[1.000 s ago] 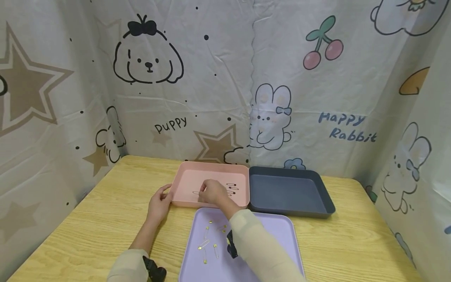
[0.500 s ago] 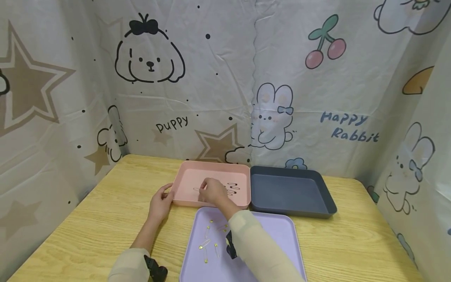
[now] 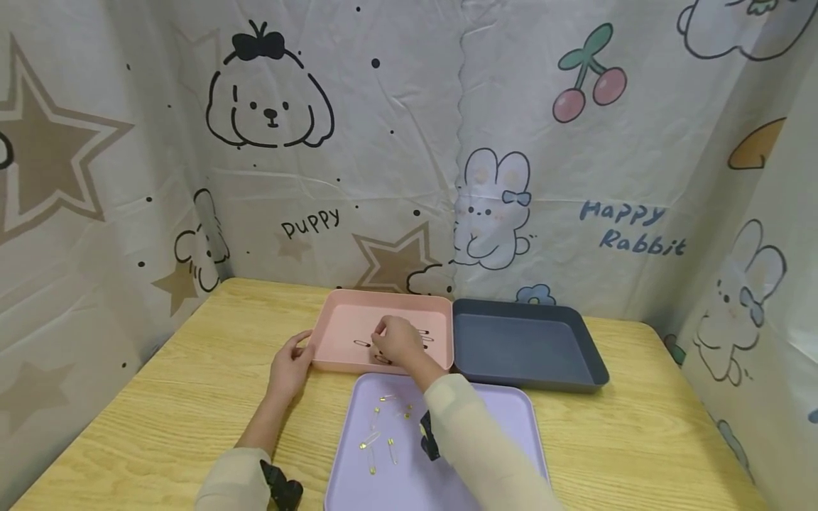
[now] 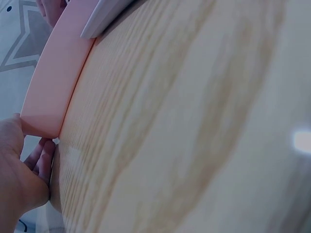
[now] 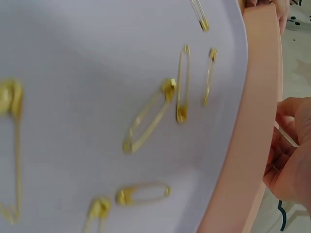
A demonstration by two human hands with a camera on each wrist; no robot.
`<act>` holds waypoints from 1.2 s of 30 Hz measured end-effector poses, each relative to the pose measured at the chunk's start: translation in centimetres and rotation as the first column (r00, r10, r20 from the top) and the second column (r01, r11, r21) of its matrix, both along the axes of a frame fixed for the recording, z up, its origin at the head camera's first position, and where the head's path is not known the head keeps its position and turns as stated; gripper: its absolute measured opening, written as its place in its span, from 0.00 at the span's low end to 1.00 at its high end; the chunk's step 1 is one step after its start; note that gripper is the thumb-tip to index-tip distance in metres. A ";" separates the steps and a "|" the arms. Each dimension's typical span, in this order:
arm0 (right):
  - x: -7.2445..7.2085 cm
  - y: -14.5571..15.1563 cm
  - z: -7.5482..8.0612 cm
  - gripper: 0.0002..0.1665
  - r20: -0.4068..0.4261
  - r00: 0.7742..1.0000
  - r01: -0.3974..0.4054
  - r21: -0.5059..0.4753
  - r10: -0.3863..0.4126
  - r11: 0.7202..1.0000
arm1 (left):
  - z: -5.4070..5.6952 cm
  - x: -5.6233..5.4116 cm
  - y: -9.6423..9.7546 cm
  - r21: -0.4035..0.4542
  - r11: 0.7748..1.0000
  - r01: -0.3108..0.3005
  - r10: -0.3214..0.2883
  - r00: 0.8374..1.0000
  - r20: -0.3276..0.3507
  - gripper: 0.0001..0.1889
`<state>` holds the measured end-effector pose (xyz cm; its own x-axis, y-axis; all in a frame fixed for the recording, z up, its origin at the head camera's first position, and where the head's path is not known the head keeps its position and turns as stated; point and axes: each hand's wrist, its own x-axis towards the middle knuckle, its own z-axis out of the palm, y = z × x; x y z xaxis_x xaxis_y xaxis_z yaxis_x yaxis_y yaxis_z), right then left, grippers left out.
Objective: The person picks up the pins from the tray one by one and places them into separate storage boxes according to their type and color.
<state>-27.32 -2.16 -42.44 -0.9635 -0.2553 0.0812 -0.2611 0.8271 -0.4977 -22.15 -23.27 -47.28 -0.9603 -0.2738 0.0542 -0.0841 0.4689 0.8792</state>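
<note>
In the head view, my right hand (image 3: 397, 341) is over the pink tray (image 3: 345, 319), its fingers loosely bent and no pin visible between them. A safety pin with a black head (image 3: 361, 343) lies left of its fingertips; another black pin (image 3: 382, 359) shows just below the hand. More black pins are partly hidden to its right. My left hand (image 3: 291, 369) grips the tray's left end; the left wrist view has its thumb at the rim and its fingers curled low against the wall. Several gold safety pins (image 5: 150, 121) lie scattered on the lilac tray (image 3: 476, 454).
A dark grey tray (image 3: 520, 348) stands directly right of the pink one. All three trays rest on a wooden table (image 3: 192, 411). Behind the table hangs a printed curtain (image 3: 396, 163). The right sleeve (image 3: 486, 440) crosses over the lilac tray.
My right hand has shifted slightly right and up, away from the leftmost black pin, whose head is now uncovered. Another pin beneath the hand has come into view. The left hand keeps its place.
</note>
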 end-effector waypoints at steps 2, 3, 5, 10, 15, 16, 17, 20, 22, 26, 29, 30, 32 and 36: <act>-0.1 0.5 0.3 0.08 -0.002 1.000 0.005 -0.005 -0.005 1.000 | 0.0 0.0 0.0 0.000 1.000 0.002 -0.002 1.000 0.001 0.20; -0.1 0.8 0.4 0.08 0.000 1.000 0.008 -0.002 -0.008 1.000 | 0.0 -0.1 0.0 0.000 1.000 0.003 -0.003 1.000 0.003 0.20; -0.2 1.3 0.7 0.08 0.010 1.000 0.013 -0.001 -0.013 1.000 | -0.1 -0.1 0.0 -0.003 1.000 0.007 -0.007 1.000 0.004 0.20; -0.7 2.8 1.6 0.09 0.026 0.999 0.036 0.007 -0.036 0.999 | -0.1 -0.2 0.0 -0.006 1.000 0.015 -0.015 1.000 0.002 0.20; -1.6 4.3 2.0 0.08 0.000 0.999 0.041 0.004 -0.041 0.999 | 0.0 -0.1 0.0 0.009 1.000 0.015 -0.015 1.000 0.006 0.21; -1.7 4.6 2.1 0.07 -0.005 0.999 0.047 0.003 -0.047 0.999 | 0.1 -0.1 0.0 0.008 1.000 0.016 -0.016 1.000 0.006 0.21; -1.8 4.9 2.1 0.07 -0.021 0.999 0.050 0.003 -0.050 0.999 | 0.1 -0.1 0.0 0.006 1.000 0.015 -0.015 1.000 0.005 0.21; -1.9 5.8 2.2 0.06 -0.050 0.996 0.068 0.001 -0.068 0.998 | 0.1 0.0 0.1 -0.006 1.000 0.008 -0.008 1.000 0.002 0.20; -2.0 6.3 2.3 0.06 -0.048 0.996 0.077 0.001 -0.077 0.997 | 0.1 0.0 0.2 -0.007 1.000 0.006 -0.006 1.000 0.003 0.20; -1.6 7.3 3.1 0.06 -0.029 0.997 0.079 0.020 -0.078 0.997 | 0.1 0.3 0.2 -0.009 1.000 0.008 -0.008 1.000 0.008 0.20; -1.3 8.1 3.7 0.07 -0.020 0.996 0.087 0.046 -0.086 0.995 | 0.2 0.3 0.1 -0.009 1.000 0.010 -0.010 1.000 0.010 0.20; -1.3 8.4 3.8 0.08 -0.019 0.996 0.090 0.052 -0.090 0.995 | 0.1 0.3 0.1 -0.009 1.000 0.008 -0.008 1.000 0.010 0.20; -1.5 9.0 3.9 0.10 -0.005 0.995 0.103 0.060 -0.103 0.993 | 0.2 0.2 0.1 -0.005 1.000 0.007 -0.007 1.000 0.013 0.20; -1.6 10.3 4.1 0.11 -0.002 0.992 0.123 0.065 -0.123 0.990 | 0.2 0.2 0.2 -0.001 1.000 0.009 -0.009 1.000 0.016 0.21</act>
<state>-28.91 8.17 -38.32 -0.9880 -0.1396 0.0665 -0.1546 0.8834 -0.4423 -21.95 -23.11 -47.12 -0.9634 -0.2653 0.0391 -0.0940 0.4708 0.8772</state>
